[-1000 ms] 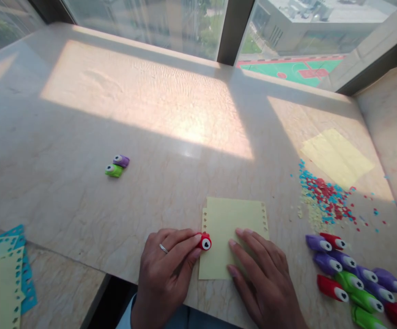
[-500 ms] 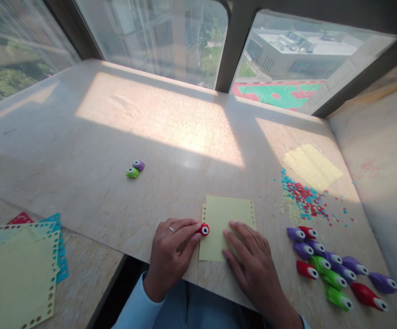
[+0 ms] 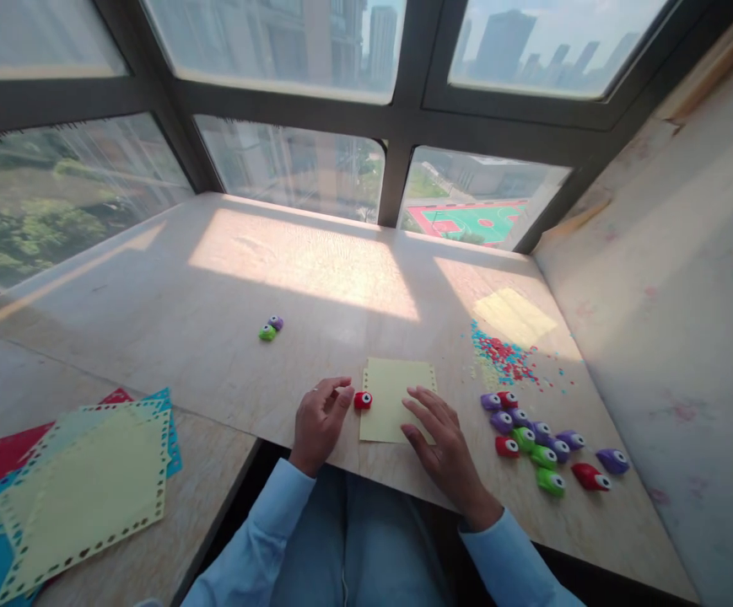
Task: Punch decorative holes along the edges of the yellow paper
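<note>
A red punch [image 3: 363,400] with a white top sits at the left edge of a pale yellow paper sheet [image 3: 391,396], which has small holes along its left and right edges. Just left of the punch, my left hand [image 3: 323,421] is raised with thumb and fingers apart, holding nothing; a gap shows between its fingertips and the punch. My right hand [image 3: 445,451] rests its spread fingertips on the right part of the sheet.
Several purple, green and red punches [image 3: 543,456] lie at the right, below paper confetti [image 3: 505,358] and a yellow sheet [image 3: 514,318]. Two punches [image 3: 267,333] stand back left. Punched coloured sheets [image 3: 94,480] overlap at far left. Windows and a wall border the surface.
My left hand has let go of the red punch and drawn back a little to the left. The camera view has tilted upward. My right hand still lies on the sheet.
</note>
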Demonstrator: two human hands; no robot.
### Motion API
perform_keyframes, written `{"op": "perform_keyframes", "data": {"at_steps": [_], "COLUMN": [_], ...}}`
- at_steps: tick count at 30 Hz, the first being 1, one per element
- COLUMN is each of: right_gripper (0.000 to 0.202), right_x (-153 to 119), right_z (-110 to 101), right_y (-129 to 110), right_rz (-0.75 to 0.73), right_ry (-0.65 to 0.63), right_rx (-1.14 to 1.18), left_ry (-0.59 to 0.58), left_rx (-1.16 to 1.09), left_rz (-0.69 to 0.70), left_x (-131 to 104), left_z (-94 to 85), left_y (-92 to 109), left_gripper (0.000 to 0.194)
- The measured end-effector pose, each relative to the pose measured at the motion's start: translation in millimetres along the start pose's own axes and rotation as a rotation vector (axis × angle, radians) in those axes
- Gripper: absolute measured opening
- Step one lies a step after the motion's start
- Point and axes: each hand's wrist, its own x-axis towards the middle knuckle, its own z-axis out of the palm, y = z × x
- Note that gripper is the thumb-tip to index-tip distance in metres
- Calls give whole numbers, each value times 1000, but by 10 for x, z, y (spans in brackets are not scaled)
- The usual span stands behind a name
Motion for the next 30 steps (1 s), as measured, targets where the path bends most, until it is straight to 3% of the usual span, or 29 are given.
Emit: {"op": "perform_keyframes", "data": {"at_steps": [4, 7, 11, 18, 25, 30], "right_gripper": [31, 29, 27, 24, 20, 21], "right_x": [-16, -30, -38, -16, 36, 35], "right_z": [25, 28, 34, 42, 1, 0], "right_y": [13, 17, 17, -27, -73, -47], "right_rz": [46, 74, 94, 88, 95, 114], "right_ry": [45, 54, 50, -27, -42, -36], "right_rx": [2, 9, 20, -11, 13, 46], "left_ry": [51, 96, 12, -122, -231, -210], "left_rx": [-211, -144, 76, 266, 255, 175], "left_rz": [-112, -133, -98, -114, -133, -163], "left_x": [45, 42, 44, 198, 241, 223], "left_z": [-14, -41, -22, 57, 59, -6], "left_y": [94, 200, 277, 240, 200, 231], "left_gripper": [40, 37, 39, 49, 48, 48]}}
